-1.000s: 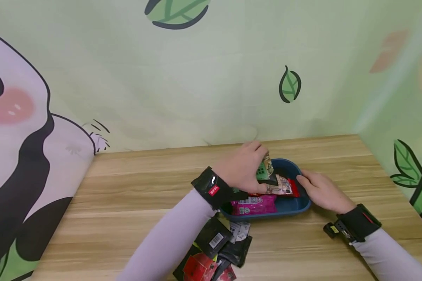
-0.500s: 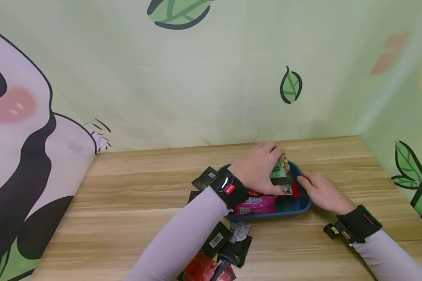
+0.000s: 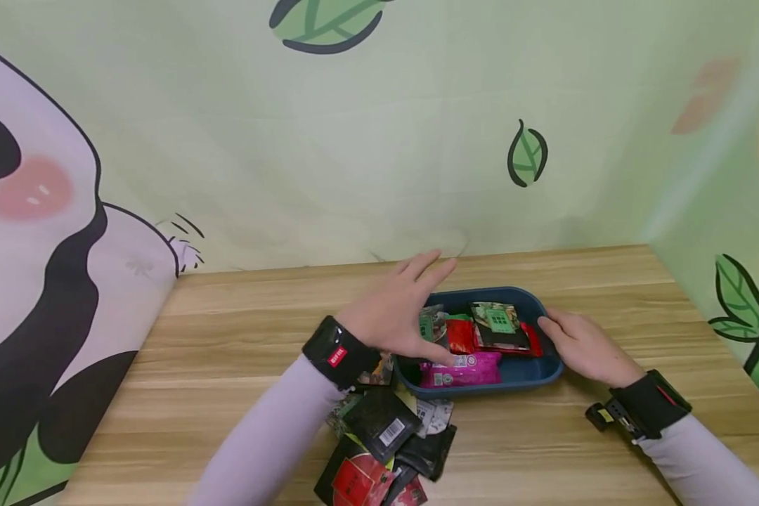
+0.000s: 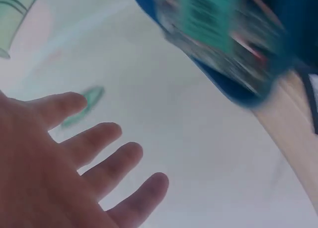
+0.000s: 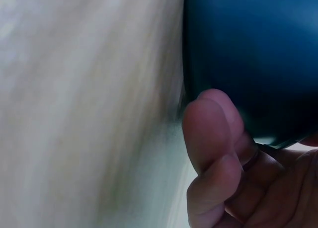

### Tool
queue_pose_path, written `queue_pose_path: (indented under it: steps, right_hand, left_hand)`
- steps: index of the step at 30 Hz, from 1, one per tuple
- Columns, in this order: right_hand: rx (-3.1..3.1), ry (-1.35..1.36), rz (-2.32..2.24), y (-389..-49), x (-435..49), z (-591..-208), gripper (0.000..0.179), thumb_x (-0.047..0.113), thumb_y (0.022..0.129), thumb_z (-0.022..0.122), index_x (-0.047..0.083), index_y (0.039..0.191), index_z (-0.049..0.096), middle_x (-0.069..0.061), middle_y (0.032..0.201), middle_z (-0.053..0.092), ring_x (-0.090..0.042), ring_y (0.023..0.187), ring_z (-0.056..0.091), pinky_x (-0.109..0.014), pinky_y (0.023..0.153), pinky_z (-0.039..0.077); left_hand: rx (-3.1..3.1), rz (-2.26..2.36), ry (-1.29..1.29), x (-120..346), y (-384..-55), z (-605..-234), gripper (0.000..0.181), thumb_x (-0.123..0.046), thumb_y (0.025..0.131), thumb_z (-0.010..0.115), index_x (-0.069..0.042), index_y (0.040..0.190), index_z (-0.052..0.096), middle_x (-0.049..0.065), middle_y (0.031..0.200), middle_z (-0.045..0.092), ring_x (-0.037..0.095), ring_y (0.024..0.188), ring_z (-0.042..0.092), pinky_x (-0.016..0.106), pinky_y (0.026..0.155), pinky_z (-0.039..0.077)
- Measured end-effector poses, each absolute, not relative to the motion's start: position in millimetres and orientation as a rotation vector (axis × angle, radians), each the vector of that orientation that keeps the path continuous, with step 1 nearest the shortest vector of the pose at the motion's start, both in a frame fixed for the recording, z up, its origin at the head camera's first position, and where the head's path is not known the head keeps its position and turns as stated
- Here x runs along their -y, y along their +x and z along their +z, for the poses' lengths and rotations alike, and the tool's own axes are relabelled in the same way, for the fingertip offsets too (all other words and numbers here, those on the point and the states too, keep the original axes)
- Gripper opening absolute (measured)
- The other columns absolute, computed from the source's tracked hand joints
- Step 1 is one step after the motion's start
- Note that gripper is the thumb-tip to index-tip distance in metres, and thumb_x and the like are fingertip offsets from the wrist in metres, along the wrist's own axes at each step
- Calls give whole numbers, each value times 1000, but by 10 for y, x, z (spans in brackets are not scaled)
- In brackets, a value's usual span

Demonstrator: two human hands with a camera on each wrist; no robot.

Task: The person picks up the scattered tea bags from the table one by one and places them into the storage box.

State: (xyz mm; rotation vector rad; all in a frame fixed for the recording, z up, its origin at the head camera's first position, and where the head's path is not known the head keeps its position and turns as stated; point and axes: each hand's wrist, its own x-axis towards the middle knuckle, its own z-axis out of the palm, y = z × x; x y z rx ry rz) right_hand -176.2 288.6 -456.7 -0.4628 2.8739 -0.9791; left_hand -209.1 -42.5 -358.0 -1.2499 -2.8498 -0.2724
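Observation:
In the head view, a blue plastic basket [image 3: 531, 383] stands on the wooden table. Its rim at the right end is gripped by my right hand [image 3: 585, 346], thumb on top; the right wrist view shows curled fingers [image 5: 208, 133] against the outer wall. My left hand [image 3: 388, 313] hovers over the basket's left end, fingers spread and holding nothing. Inside the basket lie a black packet with a green label [image 3: 498, 325], a small red packet [image 3: 460, 336] and a magenta packet [image 3: 464, 370]. Another green-labelled packet [image 3: 426, 327] is partly hidden by the left hand.
A loose pile of packets spreads on the table left of and in front of the basket, among them a black one with a barcode [image 3: 382, 422] and a red one [image 3: 362, 479]. A printed backdrop [image 3: 379, 176] rises behind the table.
My left hand has let go of the green-labelled black packet, which now lies in the basket's right part. That hand has drawn back left with fingers spread. The right hand keeps its grip.

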Motion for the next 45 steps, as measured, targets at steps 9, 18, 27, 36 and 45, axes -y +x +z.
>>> queue_pose_path:
  steps: [9,18,27,36,45]
  right_hand:
    - [-2847,-438,-994,-1724,-2927,-4556,67,40,107,29,-14,146,40,-33,139,51,-46,130,46,-59,102,38]
    - [-2850,-426,-998,-1721,-2954,-4560,68,42,107,28,-13,146,41,-32,138,52,-45,129,48,-58,102,39]
    - [-2848,-424,-990,-1718,-2948,-4579,68,42,107,28,-12,146,42,-30,136,54,-43,128,50,-58,101,40]
    - [-2842,-415,-1000,-1731,-2938,-4566,70,44,106,27,-12,146,42,-30,137,54,-43,128,50,-58,102,40]
    - [-2826,-410,-995,-1755,-2911,-4569,70,44,106,27,-10,148,39,-29,141,51,-43,131,47,-57,104,38]
  left_hand:
    - [2955,-272,-1047,1112,-2022,-3767,130,-88,60,61,-21,163,19,10,165,20,36,144,32,52,111,31]
    - [3061,-260,-924,1290,-2041,-4084,120,-80,66,65,-22,162,24,11,163,27,39,142,35,55,105,38]
    - [3212,-142,-855,1123,-2244,-4307,112,-76,70,61,-22,162,25,9,163,27,34,143,35,51,104,40]
    - [3258,-82,-755,986,-2370,-4343,101,-62,75,67,-16,157,32,12,150,41,31,131,43,45,99,45]
    - [3252,17,-643,923,-2382,-4344,95,-62,77,67,-9,150,40,18,138,47,33,118,47,43,98,46]
